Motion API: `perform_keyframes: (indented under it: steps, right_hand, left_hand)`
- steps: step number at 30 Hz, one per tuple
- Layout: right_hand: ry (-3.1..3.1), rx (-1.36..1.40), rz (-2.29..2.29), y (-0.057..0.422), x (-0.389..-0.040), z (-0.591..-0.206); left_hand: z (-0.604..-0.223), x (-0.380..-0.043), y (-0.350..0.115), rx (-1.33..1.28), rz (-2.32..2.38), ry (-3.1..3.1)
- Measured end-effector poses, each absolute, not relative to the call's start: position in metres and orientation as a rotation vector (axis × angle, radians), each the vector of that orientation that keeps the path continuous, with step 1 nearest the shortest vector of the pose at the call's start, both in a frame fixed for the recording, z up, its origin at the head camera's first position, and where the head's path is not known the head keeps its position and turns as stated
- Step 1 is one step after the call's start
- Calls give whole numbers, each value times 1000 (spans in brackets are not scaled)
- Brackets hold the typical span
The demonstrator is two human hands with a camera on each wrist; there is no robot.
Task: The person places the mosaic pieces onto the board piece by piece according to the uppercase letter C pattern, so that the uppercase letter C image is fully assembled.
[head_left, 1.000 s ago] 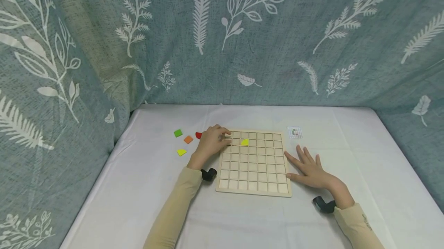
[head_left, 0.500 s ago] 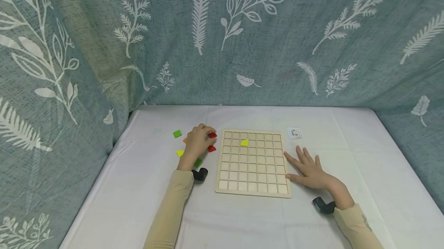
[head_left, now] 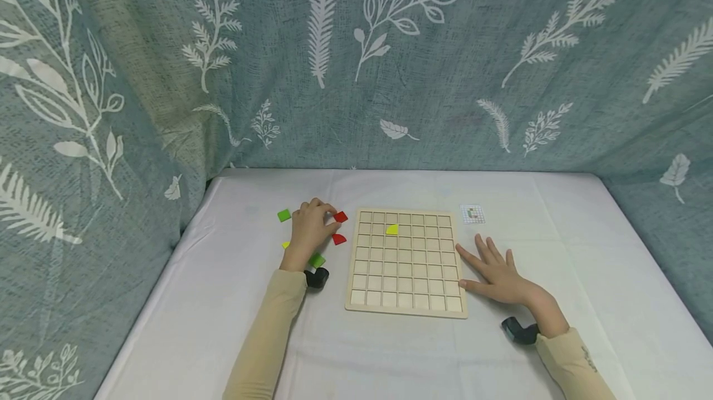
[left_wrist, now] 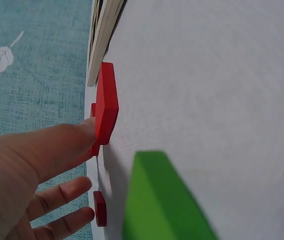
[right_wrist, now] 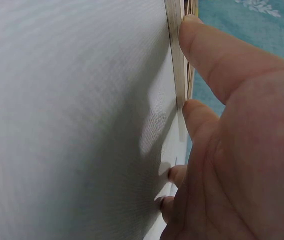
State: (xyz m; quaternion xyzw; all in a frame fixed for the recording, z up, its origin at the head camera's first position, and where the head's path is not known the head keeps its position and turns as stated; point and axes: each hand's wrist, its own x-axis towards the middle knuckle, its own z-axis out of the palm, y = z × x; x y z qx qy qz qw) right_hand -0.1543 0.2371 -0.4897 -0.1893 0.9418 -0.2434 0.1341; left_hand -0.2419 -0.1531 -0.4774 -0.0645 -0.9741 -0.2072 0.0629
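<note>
My left hand point(head_left: 308, 228) hovers left of the wooden grid board point(head_left: 355, 308), palm down with fingers loosely bent. Its fingertips are right at a red tile point(head_left: 341, 217); a red quarter-circle tile point(head_left: 339, 239) lies just nearer. In the left wrist view the thumb overlaps that red tile point(left_wrist: 106, 105), with another small red tile point(left_wrist: 100, 208) by the other fingers. A green tile point(head_left: 317, 260) lies beside the wrist. A yellow quarter-circle tile point(head_left: 392, 230) sits in a board cell. My right hand point(head_left: 498, 276) is spread flat, thumb and index fingertips touching the board's right edge.
A green tile point(head_left: 285, 215) and a partly hidden yellow tile point(head_left: 286, 244) lie left of the left hand. A small printed pattern card point(head_left: 473, 213) lies beyond the board's right corner. White cloth point(head_left: 406, 356) covers the table, and a patterned curtain point(head_left: 445, 109) hangs behind.
My left hand has moved left from the board's edge to the loose tiles, uncovering the two red tiles and the nearer green one. The orange tile is now hidden. The right hand stays put.
</note>
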Motion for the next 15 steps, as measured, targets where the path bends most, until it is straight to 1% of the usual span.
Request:
perform_keyframes:
  steps: [8,15]
  right_hand:
    - [2736,-548,-701,237,-154,-490]
    - [2730,-545,-709,235,-153,-488]
  left_hand:
    - [-475,-241,-151,-175,-570,-2950]
    - [-474,-239,-146,-172,-614,-2956]
